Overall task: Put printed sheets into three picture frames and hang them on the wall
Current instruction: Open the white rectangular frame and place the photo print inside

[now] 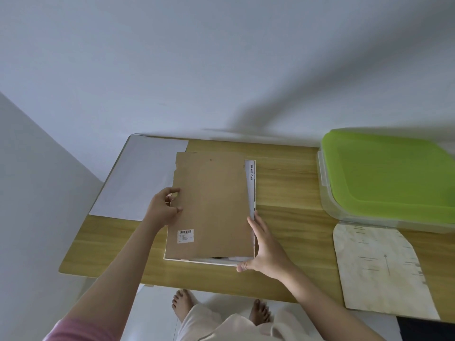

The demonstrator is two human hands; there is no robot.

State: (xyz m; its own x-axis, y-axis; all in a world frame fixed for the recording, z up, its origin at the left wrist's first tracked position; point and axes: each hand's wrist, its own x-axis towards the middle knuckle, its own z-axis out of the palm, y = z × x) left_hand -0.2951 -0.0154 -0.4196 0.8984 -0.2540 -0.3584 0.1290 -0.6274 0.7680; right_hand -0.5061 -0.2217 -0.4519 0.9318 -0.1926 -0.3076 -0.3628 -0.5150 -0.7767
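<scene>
Right at the bottom of the frame were bare feet (183,303) on a pale floor, plus light trousers and a pink sleeve (71,331) in the lower left corner. Above that, the wooden desk (290,193) filled the middle. The picture frame (221,261) lay face down at centre, thin white edge showing along its lower side, with the brown backing board (211,205) sitting on it a bit skewed, barcode sticker (185,236) near its lower left corner. The left hand (162,207) had its fingers (178,209) pinching the board's left edge. The right hand (266,249) was spread flat against the frame's right side, thumb hooked round the lower right corner, fingers lying along the edge. A printed sheet (251,185) reading SMART CAB peeked out in a strip along the board's right side. Lower right had a pale marbled sheet (379,271) lying flat. Further back, upper left of the desk, a blank white sheet (140,178) sat partly under the board, and on the right edge sat a clear box with a green lid (389,173).
</scene>
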